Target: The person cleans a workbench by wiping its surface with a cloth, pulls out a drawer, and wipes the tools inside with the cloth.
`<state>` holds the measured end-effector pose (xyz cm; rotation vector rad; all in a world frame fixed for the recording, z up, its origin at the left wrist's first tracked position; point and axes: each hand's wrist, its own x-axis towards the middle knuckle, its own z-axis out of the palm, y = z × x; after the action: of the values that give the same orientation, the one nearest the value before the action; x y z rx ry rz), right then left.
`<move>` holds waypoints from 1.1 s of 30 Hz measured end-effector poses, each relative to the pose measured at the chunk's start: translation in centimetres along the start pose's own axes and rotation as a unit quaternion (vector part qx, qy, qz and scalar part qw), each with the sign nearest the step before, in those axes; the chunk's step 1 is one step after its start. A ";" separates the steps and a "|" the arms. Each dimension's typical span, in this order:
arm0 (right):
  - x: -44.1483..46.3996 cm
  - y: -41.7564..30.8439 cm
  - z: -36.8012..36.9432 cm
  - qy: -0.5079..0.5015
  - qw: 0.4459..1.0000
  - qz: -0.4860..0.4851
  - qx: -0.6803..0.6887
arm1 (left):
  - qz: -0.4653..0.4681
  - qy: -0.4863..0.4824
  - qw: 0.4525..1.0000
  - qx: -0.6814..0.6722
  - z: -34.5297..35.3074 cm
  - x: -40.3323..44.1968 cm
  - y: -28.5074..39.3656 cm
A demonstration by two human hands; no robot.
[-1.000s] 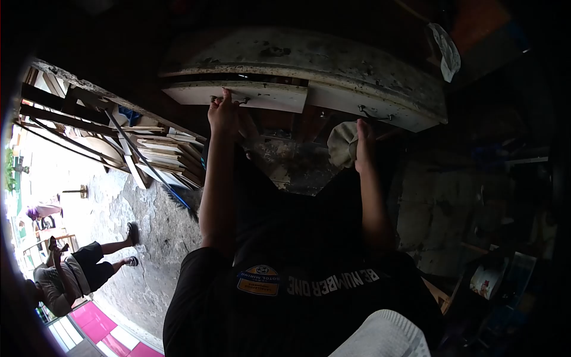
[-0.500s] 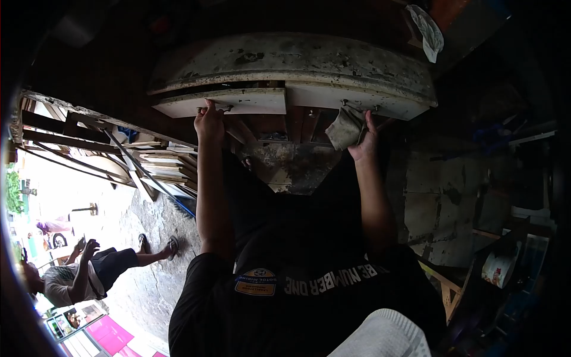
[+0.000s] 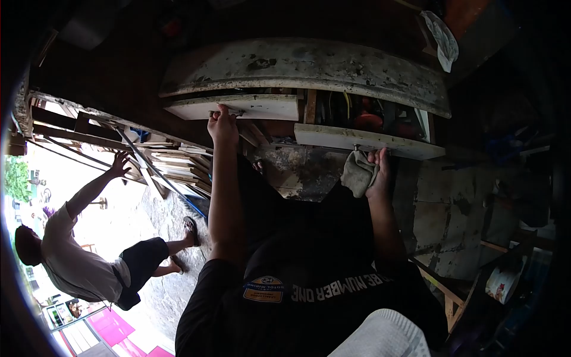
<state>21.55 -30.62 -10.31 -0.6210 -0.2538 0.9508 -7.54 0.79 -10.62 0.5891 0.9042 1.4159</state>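
Note:
A worn white cabinet with a stained top (image 3: 321, 62) stands in front of me, with two drawers under its edge. My left hand (image 3: 223, 127) is closed on the handle of the left drawer (image 3: 267, 107), which sticks out slightly. The right drawer (image 3: 333, 135) is pulled well out, and tools or other items, one of them red (image 3: 369, 121), show dimly inside. Against its front, my right hand (image 3: 379, 174) grips a folded grey rag (image 3: 358, 173), fingers at the drawer handle. The rag hangs below a metal knob (image 3: 356, 147).
On the left, a person (image 3: 89, 256) stands outside with one arm stretched out. Stacked boards (image 3: 178, 160) lie near my left arm. A crumpled plastic bag (image 3: 441, 41) hangs at upper right. A wooden frame (image 3: 443, 291) stands at lower right.
The right drawer has come out towards me with my right hand and the rag, uncovering its contents. My left hand stays at the left drawer. The person outside has turned and raised an arm.

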 end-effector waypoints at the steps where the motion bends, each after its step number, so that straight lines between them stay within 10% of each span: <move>1: -0.4 0.0 -0.1 0.019 1.000 0.003 -0.016 | -0.014 -0.008 1.000 -0.002 -0.2 0.1 -0.1; 33: 1.1 -0.4 3.4 0.108 0.993 0.021 -0.035 | -0.068 -0.002 0.996 -0.063 0.9 -2.4 2.4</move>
<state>20.86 -28.56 -7.46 -0.7910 -0.0811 0.9096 -8.02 -1.13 -7.73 0.4279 0.8300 1.3381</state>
